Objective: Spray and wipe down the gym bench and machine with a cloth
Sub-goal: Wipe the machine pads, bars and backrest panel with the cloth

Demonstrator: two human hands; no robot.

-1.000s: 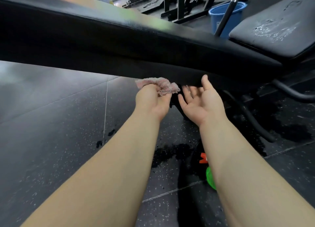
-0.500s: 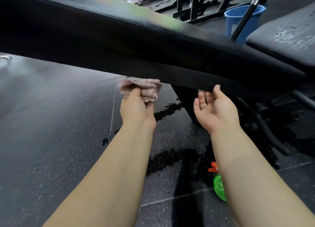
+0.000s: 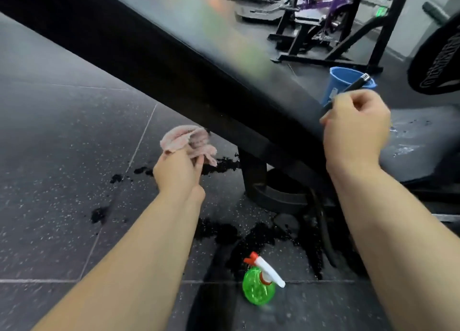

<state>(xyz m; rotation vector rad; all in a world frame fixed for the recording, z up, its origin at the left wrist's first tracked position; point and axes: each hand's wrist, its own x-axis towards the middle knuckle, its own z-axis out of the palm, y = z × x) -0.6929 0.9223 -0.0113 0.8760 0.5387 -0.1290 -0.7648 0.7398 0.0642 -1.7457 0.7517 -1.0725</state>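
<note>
A person cleans a gym bench (image 3: 199, 64), its long black pad crossing the view from the upper left down to the right. The left hand (image 3: 178, 174) grips a crumpled pink cloth (image 3: 189, 141), fingers curled round its lower folds. The bulk of the cloth bunches above the knuckles, just under the pad's near lower edge. Whether the cloth touches the pad cannot be told.

The right hand (image 3: 356, 131) is raised over the pad's right end with its fingers curled tight. A black bar (image 3: 353, 85) with a chrome tip runs behind it, and whether the hand grasps that bar cannot be told through the blur.

A blue bucket (image 3: 338, 81) stands on the floor (image 3: 62, 156) beyond the pad. The bar crosses its rim, and its contents are hidden.

A green spray bottle (image 3: 257, 291) with a white and red trigger head lies on the floor between the forearms, well apart from both hands. Dark wet patches (image 3: 261, 236) spread on the speckled floor around the bench's foot. Droplets (image 3: 408, 141) sit on a grey seat pad (image 3: 423, 161) at the right edge.
</note>
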